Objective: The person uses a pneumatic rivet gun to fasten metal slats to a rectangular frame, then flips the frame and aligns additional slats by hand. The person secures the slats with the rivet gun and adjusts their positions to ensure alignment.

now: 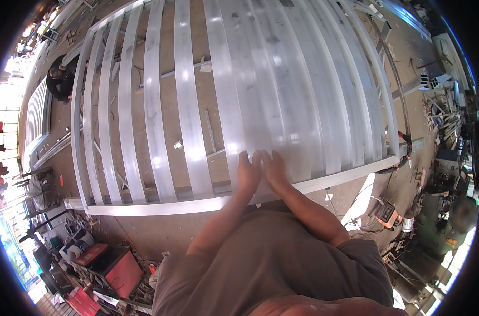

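Observation:
A large silver metal frame (160, 207) with long parallel slats stretches out in front of me. My left hand (248, 173) rests on the near end of a slat (226, 79) close to the front rail, its fingers apart and pointing away from me. Right beside it, my right hand (275, 171) lies on the neighbouring metal surface, with its fingers also spread. The two thumbs are close together. Neither hand visibly holds anything, though the undersides of the fingers are hidden. Left of my hands the slats have wide gaps; to the right they lie close together.
A person in dark clothes (60, 79) crouches beyond the frame's left side. A red box-shaped machine (122, 269) stands at lower left. At right are an orange machine (388, 215) and a can (408, 223). Loose metal pieces lie on the floor (197, 100) under the gaps.

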